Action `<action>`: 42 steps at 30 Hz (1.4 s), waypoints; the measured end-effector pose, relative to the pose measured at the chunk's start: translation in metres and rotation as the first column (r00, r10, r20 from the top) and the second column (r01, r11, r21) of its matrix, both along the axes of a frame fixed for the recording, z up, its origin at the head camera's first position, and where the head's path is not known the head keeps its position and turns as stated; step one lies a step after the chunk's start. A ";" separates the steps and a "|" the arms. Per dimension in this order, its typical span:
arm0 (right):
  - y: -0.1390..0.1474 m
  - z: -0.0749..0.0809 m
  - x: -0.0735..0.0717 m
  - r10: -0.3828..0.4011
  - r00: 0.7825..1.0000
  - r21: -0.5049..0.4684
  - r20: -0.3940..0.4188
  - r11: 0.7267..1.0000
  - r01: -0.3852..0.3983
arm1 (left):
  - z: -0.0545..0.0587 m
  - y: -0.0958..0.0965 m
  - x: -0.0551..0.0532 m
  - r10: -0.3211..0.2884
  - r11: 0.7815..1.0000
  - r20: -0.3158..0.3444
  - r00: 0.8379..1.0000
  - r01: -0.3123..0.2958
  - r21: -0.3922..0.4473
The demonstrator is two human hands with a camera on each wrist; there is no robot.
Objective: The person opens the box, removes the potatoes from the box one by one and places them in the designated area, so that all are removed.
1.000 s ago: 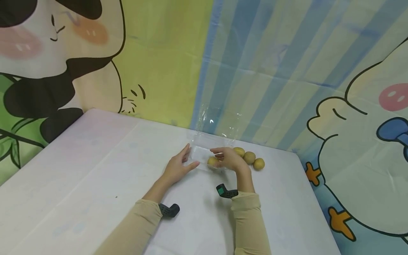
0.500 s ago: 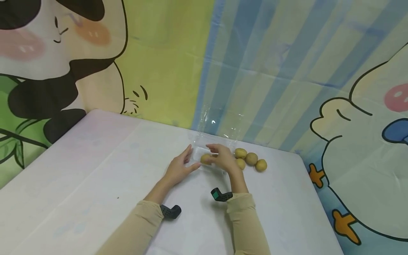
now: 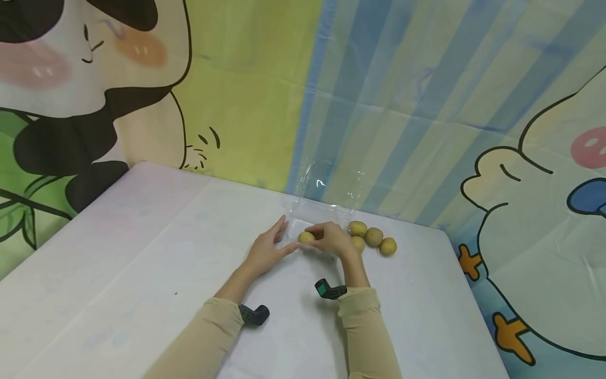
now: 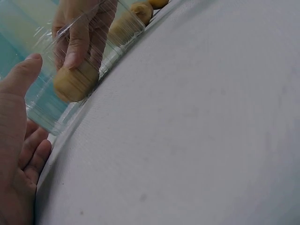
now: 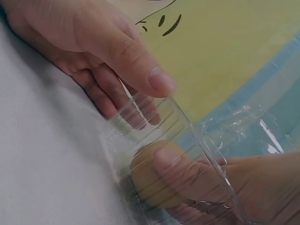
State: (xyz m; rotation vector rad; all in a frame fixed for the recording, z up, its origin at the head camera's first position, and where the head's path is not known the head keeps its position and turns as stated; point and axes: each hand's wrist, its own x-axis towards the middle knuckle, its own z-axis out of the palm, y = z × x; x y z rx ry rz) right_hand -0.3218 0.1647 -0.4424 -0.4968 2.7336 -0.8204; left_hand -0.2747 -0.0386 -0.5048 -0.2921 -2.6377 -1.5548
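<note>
A clear plastic clamshell box (image 3: 318,212) stands on the table, its transparent lid (image 3: 326,181) raised at the back. Inside, near the front left, my right hand (image 3: 333,239) holds a yellow-brown, kiwi-like fruit (image 3: 306,238). Through the ribbed wall, the left wrist view shows that hand's thumb on top of the fruit (image 4: 75,83). My left hand (image 3: 264,252) is at the box's left end with fingers extended. In the right wrist view its thumb lies right at the box corner, with the other fingers (image 5: 110,84) along the outer wall.
Several more such fruits (image 3: 374,237) lie on the white-covered table (image 3: 142,273), close to the right of the box. Behind the table hangs a cartoon-printed cloth (image 3: 246,105). Each wrist carries a small black camera (image 3: 330,289).
My right hand has moved left inside the box with the fruit, and its raised fingers have come down around it. The left hand has stayed at the box's left end.
</note>
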 end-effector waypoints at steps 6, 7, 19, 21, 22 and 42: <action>0.000 -0.002 -0.001 0.001 1.000 -0.076 0.029 0.997 0.002 | 0.003 0.000 0.001 0.001 1.000 0.010 1.000 -0.001 -0.010; 0.000 -0.002 -0.001 -0.001 0.999 -0.088 0.033 0.996 0.004 | 0.003 0.000 0.001 0.001 1.000 0.011 1.000 -0.001 -0.009; 0.004 0.000 0.001 -0.013 1.000 -0.170 0.016 0.985 0.015 | 0.004 0.001 0.002 0.004 1.000 0.019 1.000 -0.004 -0.003; 0.005 0.004 0.001 -0.013 1.000 -0.192 0.005 0.981 0.014 | 0.004 0.001 0.002 0.003 1.000 0.020 1.000 -0.003 0.001; 0.006 0.006 0.002 -0.012 1.000 -0.205 0.000 0.979 0.012 | 0.004 0.001 0.002 0.003 1.000 0.021 1.000 -0.003 0.003; 0.080 0.046 0.029 -0.284 0.959 -0.346 0.003 0.899 0.267 | 0.003 0.000 0.000 0.002 1.000 0.005 1.000 -0.002 0.007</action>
